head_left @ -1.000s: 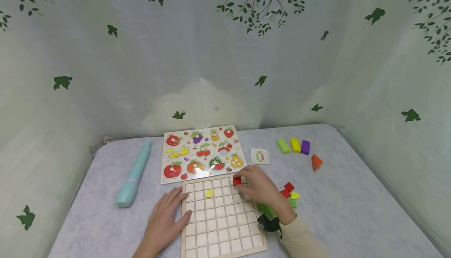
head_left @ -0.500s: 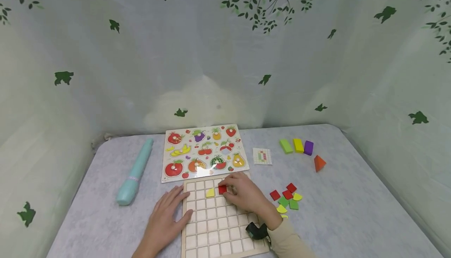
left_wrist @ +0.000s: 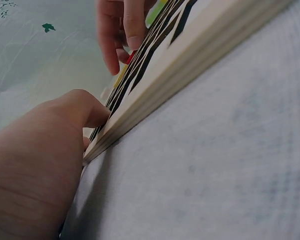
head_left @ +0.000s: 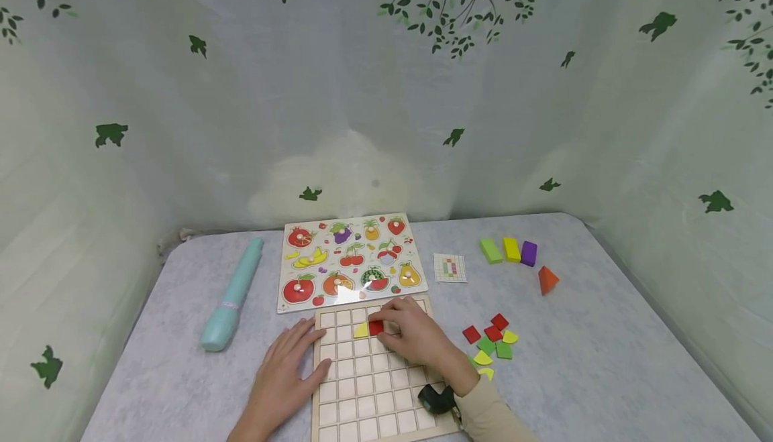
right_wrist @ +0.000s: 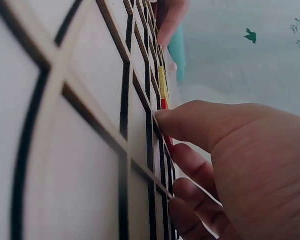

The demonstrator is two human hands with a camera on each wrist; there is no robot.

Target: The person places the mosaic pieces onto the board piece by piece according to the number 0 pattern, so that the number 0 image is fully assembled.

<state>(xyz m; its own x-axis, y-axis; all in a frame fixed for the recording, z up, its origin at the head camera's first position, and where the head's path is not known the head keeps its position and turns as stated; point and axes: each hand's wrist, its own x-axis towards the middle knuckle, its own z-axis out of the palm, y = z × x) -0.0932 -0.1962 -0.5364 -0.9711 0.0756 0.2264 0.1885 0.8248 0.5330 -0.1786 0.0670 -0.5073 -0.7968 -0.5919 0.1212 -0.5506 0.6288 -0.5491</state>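
A wooden grid board lies in front of me. On its left frame rests my left hand, fingers spread and the thumb over the border. Thumb and fingers of my right hand pinch a red square tile at a cell in the second row from the far edge. Directly left of that tile, a yellow tile with one rounded corner sits in its cell. In the right wrist view the red tile shows as a thin edge by the thumb, in line with the yellow one.
Loose red, green and yellow tiles lie right of the board. Behind it are a fruit puzzle and a small pattern card. Several coloured blocks stand back right; a teal bottle-shaped object lies left.
My right hand has carried the red tile leftward across the board, from near its far right corner to beside the yellow tile. The left hand has stayed on the frame.
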